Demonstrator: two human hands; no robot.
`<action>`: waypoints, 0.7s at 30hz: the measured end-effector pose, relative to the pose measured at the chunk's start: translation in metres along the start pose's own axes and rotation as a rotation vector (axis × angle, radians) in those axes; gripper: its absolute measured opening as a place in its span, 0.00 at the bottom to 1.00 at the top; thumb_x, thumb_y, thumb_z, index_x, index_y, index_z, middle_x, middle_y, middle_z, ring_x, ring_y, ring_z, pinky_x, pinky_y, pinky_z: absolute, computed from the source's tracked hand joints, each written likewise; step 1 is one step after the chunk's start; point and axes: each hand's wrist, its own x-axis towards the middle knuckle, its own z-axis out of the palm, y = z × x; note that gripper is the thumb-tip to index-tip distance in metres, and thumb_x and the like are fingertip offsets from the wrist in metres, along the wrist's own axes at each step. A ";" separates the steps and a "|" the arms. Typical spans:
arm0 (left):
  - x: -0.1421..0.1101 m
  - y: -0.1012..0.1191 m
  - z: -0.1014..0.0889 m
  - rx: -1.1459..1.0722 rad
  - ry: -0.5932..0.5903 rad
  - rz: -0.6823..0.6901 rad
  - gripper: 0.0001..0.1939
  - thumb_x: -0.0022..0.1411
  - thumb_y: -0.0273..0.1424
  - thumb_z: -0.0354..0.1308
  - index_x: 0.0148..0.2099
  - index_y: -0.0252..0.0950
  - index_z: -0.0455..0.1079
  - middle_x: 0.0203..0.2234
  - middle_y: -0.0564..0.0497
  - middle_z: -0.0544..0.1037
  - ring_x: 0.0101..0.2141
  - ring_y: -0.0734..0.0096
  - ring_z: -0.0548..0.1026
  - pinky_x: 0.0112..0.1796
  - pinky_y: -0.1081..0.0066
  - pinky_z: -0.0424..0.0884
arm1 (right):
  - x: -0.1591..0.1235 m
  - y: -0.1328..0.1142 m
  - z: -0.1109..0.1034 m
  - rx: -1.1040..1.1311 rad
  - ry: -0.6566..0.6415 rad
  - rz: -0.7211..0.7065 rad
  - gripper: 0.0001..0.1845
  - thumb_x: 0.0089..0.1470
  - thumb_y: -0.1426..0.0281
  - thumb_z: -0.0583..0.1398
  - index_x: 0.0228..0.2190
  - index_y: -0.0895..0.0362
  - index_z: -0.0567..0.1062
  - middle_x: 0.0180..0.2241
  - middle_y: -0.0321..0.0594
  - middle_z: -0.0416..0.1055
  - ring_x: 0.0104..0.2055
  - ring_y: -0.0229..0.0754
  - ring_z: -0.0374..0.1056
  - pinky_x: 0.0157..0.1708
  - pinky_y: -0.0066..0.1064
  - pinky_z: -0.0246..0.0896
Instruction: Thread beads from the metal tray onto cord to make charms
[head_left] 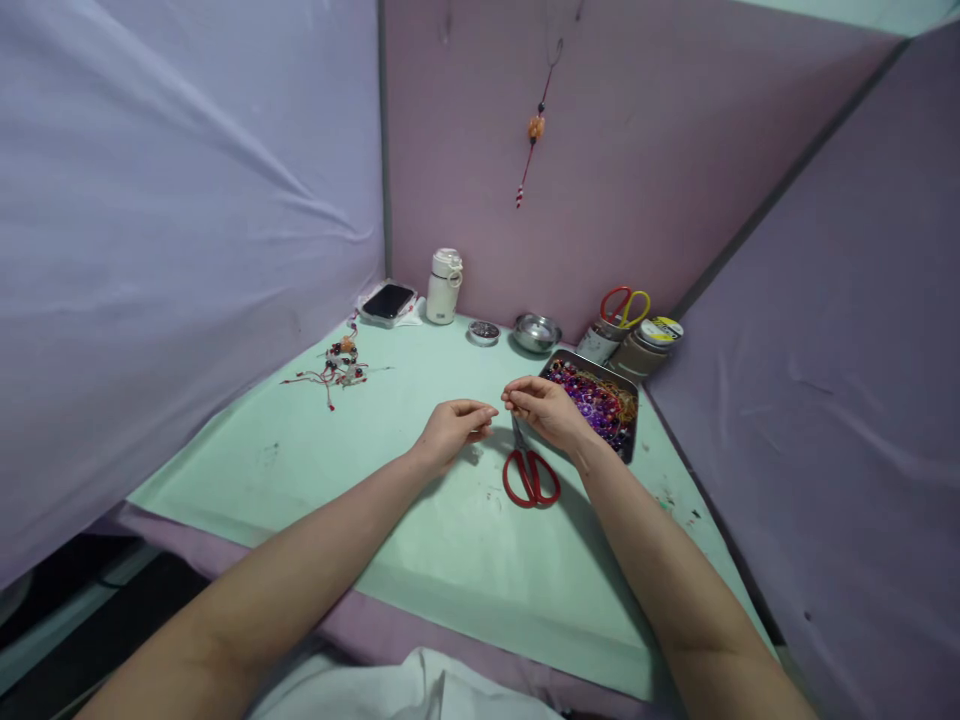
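Above the middle of the pale green table, my left hand (pixel 452 430) is closed in a pinch, thumb against fingers. Whatever it pinches is too small to make out. My right hand (pixel 549 408) faces it across a small gap, its fingertips also pressed together on something I cannot make out. Red-handled scissors (pixel 531 480) lie on the table just below my right hand, which hides part of their blades. Beside that hand is a dark tray (pixel 634 425) of purple, red and amber beads (pixel 592 400), partly covered by my wrist.
Beaded red cords (pixel 343 368) lie at the left. Along the back stand a phone (pixel 388 300), a white bottle (pixel 444 288), a small round dish (pixel 484 333), a metal bowl (pixel 536 333) and jars (pixel 646 348). A beaded string (pixel 535 128) hangs before the back wall.
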 end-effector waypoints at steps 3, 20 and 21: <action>-0.001 0.001 0.001 0.011 0.010 -0.004 0.17 0.43 0.40 0.68 0.32 0.32 0.76 0.24 0.50 0.73 0.27 0.76 0.70 0.38 0.67 0.70 | 0.000 0.000 0.001 -0.010 0.009 -0.003 0.11 0.37 0.68 0.70 0.27 0.56 0.77 0.27 0.37 0.75 0.29 0.34 0.67 0.31 0.28 0.59; 0.000 0.000 0.001 0.020 -0.012 0.028 0.17 0.43 0.41 0.68 0.32 0.33 0.76 0.25 0.49 0.73 0.27 0.75 0.69 0.37 0.67 0.71 | 0.000 0.001 0.001 -0.147 0.037 -0.006 0.12 0.37 0.65 0.69 0.27 0.55 0.78 0.28 0.38 0.74 0.30 0.37 0.67 0.31 0.30 0.59; 0.000 0.000 0.001 0.019 -0.013 0.031 0.17 0.43 0.41 0.68 0.32 0.33 0.76 0.25 0.49 0.73 0.27 0.75 0.69 0.36 0.67 0.71 | -0.001 0.001 0.001 -0.149 0.037 -0.006 0.12 0.36 0.65 0.69 0.27 0.55 0.78 0.28 0.38 0.74 0.29 0.37 0.67 0.31 0.30 0.60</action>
